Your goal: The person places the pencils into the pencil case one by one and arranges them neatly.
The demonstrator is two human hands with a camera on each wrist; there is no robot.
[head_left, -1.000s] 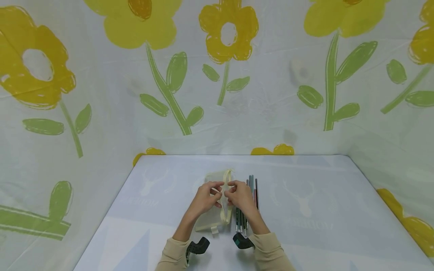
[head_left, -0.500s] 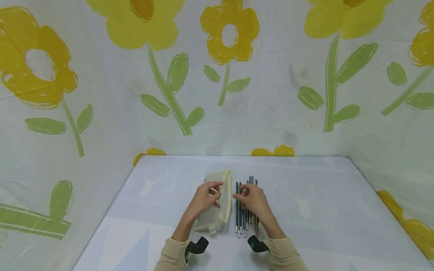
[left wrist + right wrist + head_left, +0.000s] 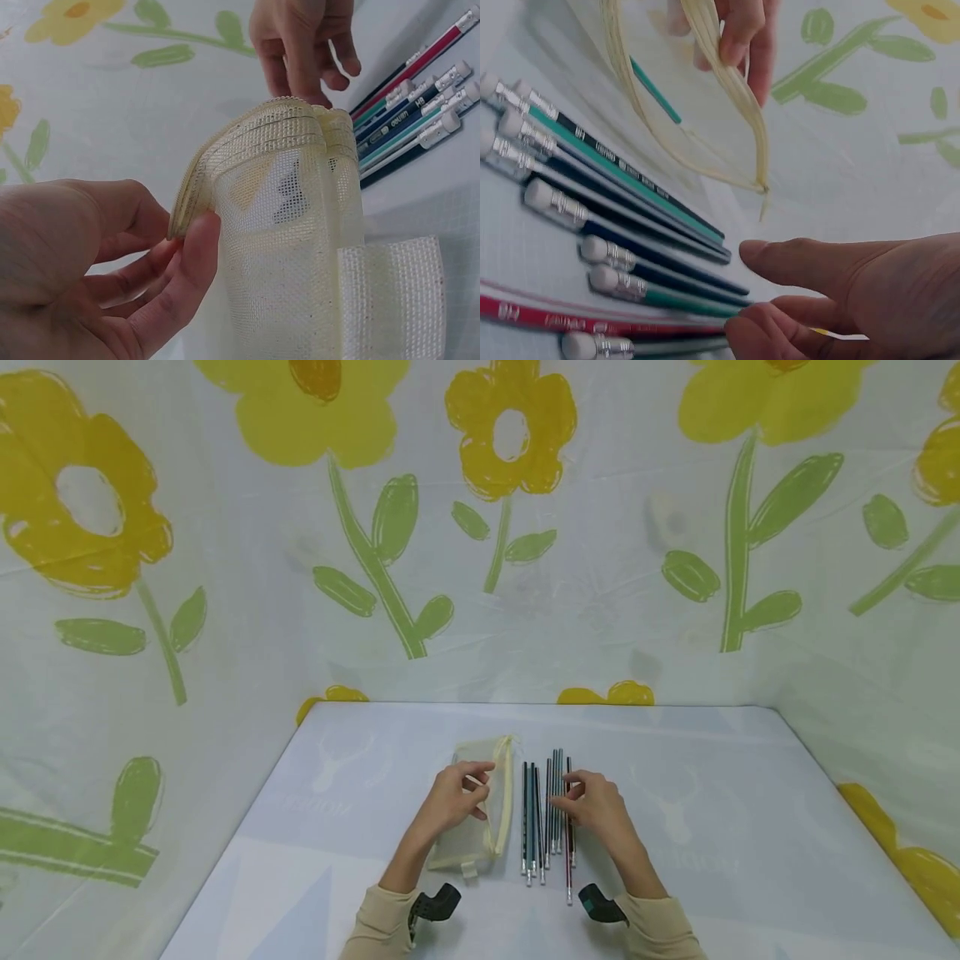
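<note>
My left hand (image 3: 452, 795) pinches the zipper edge of a pale yellow mesh zipper pouch (image 3: 277, 225) between thumb and fingers. The pouch's mouth gapes in the right wrist view, where a thin teal stick (image 3: 656, 91) shows through the opening. To the right, my right hand (image 3: 596, 806) hovers over the right side of a row of pencils (image 3: 532, 827), thumb apart from the forefinger. A red pencil (image 3: 547, 313) runs up to its fingertips, its tip end hidden behind them. The other pencils, dark, teal and blue, lie with white erasers toward me.
A white cloth tab (image 3: 394, 300) sticks out from the pouch's near end. Pale patterned table (image 3: 720, 893) surrounds everything, with a flower-printed curtain (image 3: 600, 593) behind and at both sides. Black wrist cameras (image 3: 438, 903) sit under both forearms.
My right hand has left the pouch's zipper edge and moved right, across the pencils. The red pencil's eraser end has shifted toward me. My left hand stays at the pouch.
</note>
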